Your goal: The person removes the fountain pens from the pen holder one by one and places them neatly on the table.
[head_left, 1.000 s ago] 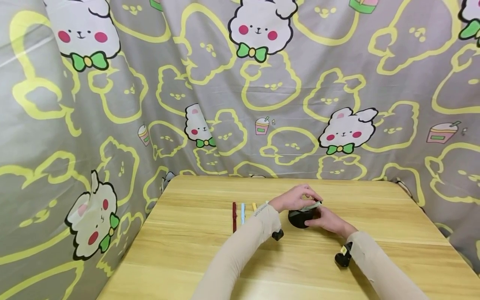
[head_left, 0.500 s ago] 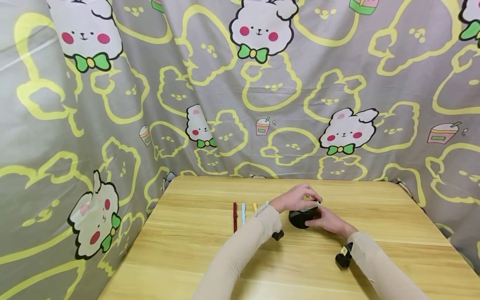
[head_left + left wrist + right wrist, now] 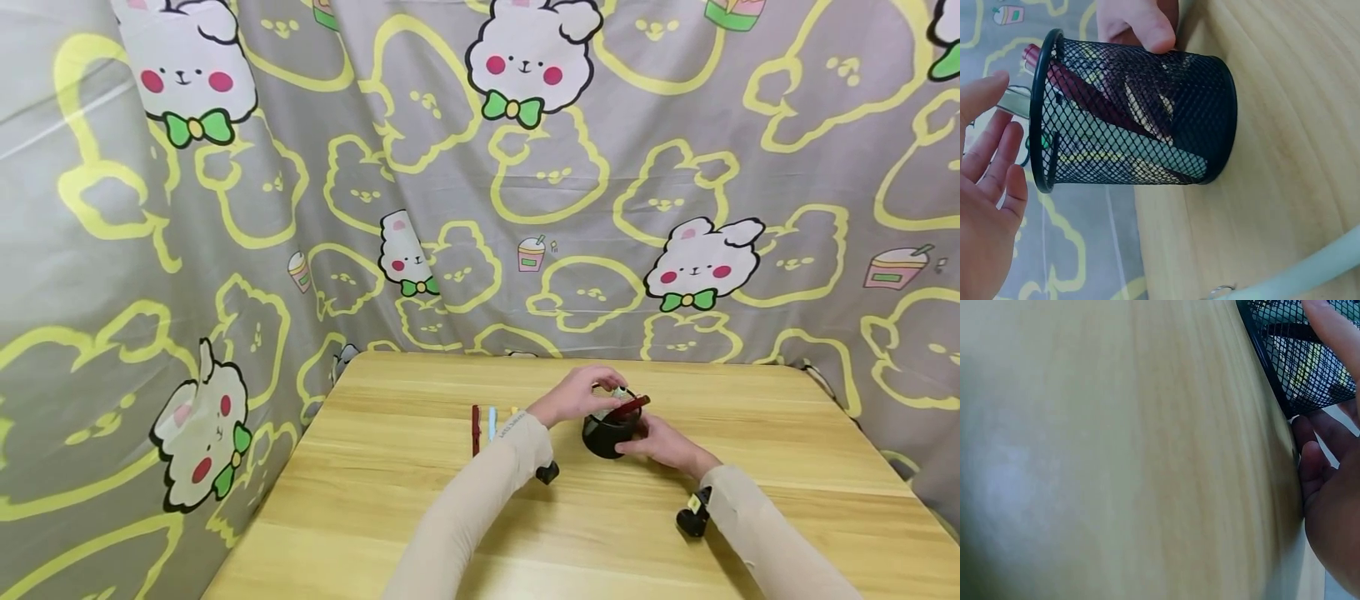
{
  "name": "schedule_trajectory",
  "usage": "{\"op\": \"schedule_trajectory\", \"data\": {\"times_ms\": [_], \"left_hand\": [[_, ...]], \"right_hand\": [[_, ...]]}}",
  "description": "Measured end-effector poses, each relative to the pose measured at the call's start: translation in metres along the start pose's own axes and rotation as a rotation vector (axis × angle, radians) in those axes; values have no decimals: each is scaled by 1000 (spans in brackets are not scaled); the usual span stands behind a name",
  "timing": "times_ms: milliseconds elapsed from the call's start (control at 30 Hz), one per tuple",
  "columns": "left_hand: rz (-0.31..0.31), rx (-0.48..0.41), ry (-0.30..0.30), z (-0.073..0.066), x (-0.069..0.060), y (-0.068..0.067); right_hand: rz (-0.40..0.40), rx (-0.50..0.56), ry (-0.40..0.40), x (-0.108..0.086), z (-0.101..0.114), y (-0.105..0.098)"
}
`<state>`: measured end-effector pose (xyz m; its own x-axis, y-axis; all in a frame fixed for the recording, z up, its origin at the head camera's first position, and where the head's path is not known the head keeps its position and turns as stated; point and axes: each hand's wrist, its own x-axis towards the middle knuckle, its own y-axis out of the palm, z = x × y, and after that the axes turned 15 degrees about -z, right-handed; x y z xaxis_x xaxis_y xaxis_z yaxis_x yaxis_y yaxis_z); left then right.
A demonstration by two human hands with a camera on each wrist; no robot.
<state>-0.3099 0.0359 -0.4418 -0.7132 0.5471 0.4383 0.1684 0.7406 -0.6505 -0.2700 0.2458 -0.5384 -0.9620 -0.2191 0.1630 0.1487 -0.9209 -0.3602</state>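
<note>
Pale wooden tabletop [image 3: 600, 533] bears a round black mesh cup [image 3: 604, 442], clasped by the right hand [image 3: 663, 446]; the left hand [image 3: 576, 396], fingers parted, flanks the slim pale-green pen [image 3: 1015, 103] inside (with a glossy dark-red pen [image 3: 630, 407]). Left of the cup lie a maroon pen [image 3: 476, 429], light-blue pen [image 3: 492, 421], yellow pen [image 3: 515, 410].

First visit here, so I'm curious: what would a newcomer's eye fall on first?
Probably the cartoon-animal curtain behind the table. Then the black mesh cup in the person's right grip, a red pen poking past its rim beside the left grip. Loose pens lie to the cup's left.
</note>
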Motion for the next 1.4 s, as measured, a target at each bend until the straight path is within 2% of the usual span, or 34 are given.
{"op": "schedule_trajectory", "data": {"times_ms": [200, 333, 567, 967, 1233, 1400], "left_hand": [[-59, -29, -75, 4, -7, 2], [-102, -18, -89, 5, -12, 3], [-208, -69, -106, 11, -16, 3], [-259, -106, -128, 13, -21, 1], [-352, -200, -181, 12, -17, -2], [-409, -290, -242, 11, -13, -7]], "right_hand": [[12, 23, 1, -1, 3, 0], [11, 26, -14, -2, 6, 0], [7, 13, -3, -2, 10, 0], [-10, -74, -23, -2, 10, -1], [-20, -91, 17, -1, 6, -1], [-30, -105, -15, -1, 4, 0]]}}
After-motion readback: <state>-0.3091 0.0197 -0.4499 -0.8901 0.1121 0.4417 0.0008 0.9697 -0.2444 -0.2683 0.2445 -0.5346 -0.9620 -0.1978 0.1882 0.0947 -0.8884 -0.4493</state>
